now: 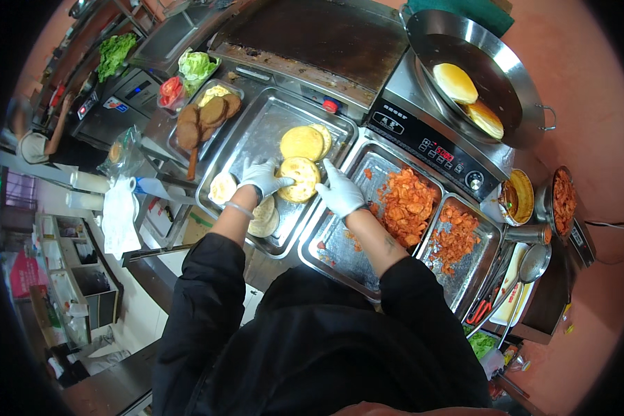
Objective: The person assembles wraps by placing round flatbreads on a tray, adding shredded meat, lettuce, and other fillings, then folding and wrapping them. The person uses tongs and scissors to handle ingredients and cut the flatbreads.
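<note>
Both my hands wear thin pale gloves. My left hand [264, 179] is over a steel tray [257, 117], its fingers spread and its thumb at the left edge of a browned round flatbread [300, 180]. At that bread's right edge is my right hand [341, 191], with thumb and index finger apart and the fingertips close to or touching it. More golden flatbreads [300, 142] overlap just beyond. Paler flatbreads lie nearer me: one [221, 188] left of my left hand, and several [264, 221] partly hidden under my left wrist.
Reddish chopped meat [408, 205] fills part of a tray on the right. Oil and two buns [455, 83] are in a wide pan [525, 99] on an induction cooker [421, 143]. A griddle [317, 39] stands behind. Brown patties [213, 112] sit at left. Another person [39, 148] stands far left.
</note>
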### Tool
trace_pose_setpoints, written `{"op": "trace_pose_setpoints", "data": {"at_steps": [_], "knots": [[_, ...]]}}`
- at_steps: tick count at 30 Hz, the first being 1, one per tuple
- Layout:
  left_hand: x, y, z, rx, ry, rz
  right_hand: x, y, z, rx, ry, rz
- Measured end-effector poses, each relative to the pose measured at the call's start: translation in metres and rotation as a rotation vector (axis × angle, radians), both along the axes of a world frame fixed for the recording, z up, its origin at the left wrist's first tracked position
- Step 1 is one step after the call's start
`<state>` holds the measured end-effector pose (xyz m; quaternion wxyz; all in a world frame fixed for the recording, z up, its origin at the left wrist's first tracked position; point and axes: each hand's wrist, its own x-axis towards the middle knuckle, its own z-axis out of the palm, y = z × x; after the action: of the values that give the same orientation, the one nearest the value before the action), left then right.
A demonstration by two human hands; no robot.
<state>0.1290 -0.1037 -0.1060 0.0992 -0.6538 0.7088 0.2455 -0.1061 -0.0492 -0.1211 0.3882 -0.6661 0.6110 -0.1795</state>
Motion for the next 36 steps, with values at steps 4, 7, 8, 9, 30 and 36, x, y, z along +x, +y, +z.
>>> {"op": "trace_pose_setpoints", "data": {"at_steps": [4,7,8,9,30,36], "knots": [[0.003,-0.016,-0.011,0.144,0.097,-0.024,0.034,-0.020,0.004,0.238,0.189,0.094],[0.009,-0.016,-0.020,0.223,0.405,0.135,0.041,-0.016,-0.006,0.227,0.157,0.035],[0.018,-0.017,-0.036,0.245,0.538,0.213,0.041,-0.013,-0.011,0.213,0.111,0.004],[0.017,-0.019,-0.040,0.264,0.675,0.283,0.039,-0.012,-0.015,0.195,0.067,-0.030],[-0.017,-0.054,0.003,-0.034,1.206,0.675,0.030,-0.053,-0.034,0.172,-0.666,-0.425],[-0.009,-0.067,-0.063,0.205,1.719,0.971,0.060,-0.102,-0.078,0.164,-0.827,-0.492]]}}
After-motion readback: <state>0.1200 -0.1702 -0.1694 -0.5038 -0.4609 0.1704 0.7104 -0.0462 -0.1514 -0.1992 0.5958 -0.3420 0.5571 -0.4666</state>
